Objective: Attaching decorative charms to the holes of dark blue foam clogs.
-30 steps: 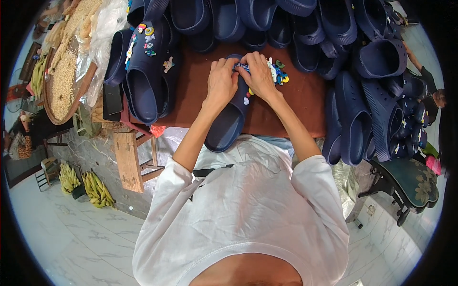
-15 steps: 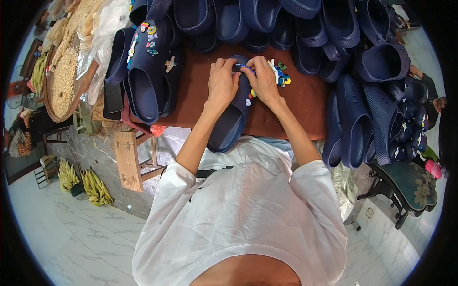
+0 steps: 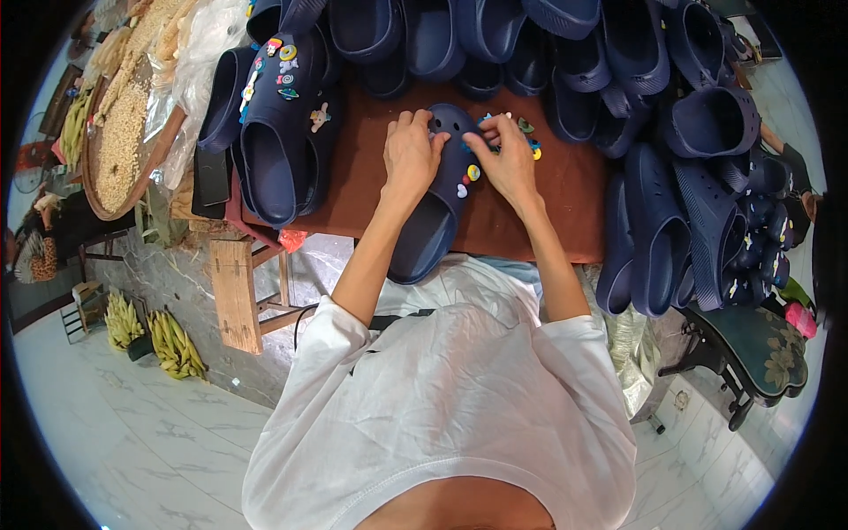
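A navy clog lies on the brown tabletop, its toe pointing away from me. My left hand grips its left side, fingers curled over the edge and thumb near the toe holes. Yellow, red and white charms sit along the clog's right side. My right hand is just right of the toe, thumb stretched toward the clog and apart from the fingers. Those fingers hover over loose colourful charms, partly hiding them. I make out nothing held in that hand.
Navy clogs crowd the far edge, with more clogs at the right. A charm-covered clog stands at the left, near a tray of pale kernels. A wooden stool and a dark chair flank me.
My right hand has drawn away from the toe and spread its thumb and fingers. The toe holes now show. The blue piece between my fingertips is out of sight. My left hand stays on the clog.
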`<state>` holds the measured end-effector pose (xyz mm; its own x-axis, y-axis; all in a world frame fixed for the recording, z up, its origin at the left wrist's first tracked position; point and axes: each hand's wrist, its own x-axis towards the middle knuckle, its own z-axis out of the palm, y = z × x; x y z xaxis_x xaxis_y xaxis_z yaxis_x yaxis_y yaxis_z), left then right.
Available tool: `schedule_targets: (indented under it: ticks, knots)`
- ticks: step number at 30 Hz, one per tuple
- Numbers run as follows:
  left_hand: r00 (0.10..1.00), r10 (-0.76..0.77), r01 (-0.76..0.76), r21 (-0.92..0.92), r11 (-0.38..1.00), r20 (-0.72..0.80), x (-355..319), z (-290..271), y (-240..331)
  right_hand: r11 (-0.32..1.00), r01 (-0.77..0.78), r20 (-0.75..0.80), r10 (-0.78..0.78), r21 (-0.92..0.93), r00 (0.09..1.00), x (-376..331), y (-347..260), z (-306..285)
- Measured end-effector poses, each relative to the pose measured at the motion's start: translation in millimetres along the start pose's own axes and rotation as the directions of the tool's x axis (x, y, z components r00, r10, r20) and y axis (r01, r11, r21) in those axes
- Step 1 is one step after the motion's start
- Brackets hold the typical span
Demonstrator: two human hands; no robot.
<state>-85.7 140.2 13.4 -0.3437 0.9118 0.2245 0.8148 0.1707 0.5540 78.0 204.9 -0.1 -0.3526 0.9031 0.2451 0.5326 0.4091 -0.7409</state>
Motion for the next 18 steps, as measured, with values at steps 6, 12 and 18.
schedule_targets:
  ticks: [6, 12, 18]
  knots:
    - [0.999, 0.040, -0.039, 0.069, 0.997, -0.020, 1, 0, 6, 0.981, -0.137, 0.118, 0.121, 0.140, 0.986, -2, -2, 13]
    - [0.997, 0.074, -0.078, 0.157, 0.985, 0.032, -1, 5, 7, 1.000, 0.022, 0.057, -0.022, 0.000, 0.998, -9, -6, 15]
    - [0.995, 0.095, -0.096, 0.139, 0.986, 0.014, -1, 4, 0, 0.977, 0.172, -0.038, -0.178, -0.125, 0.983, -10, -2, 9]
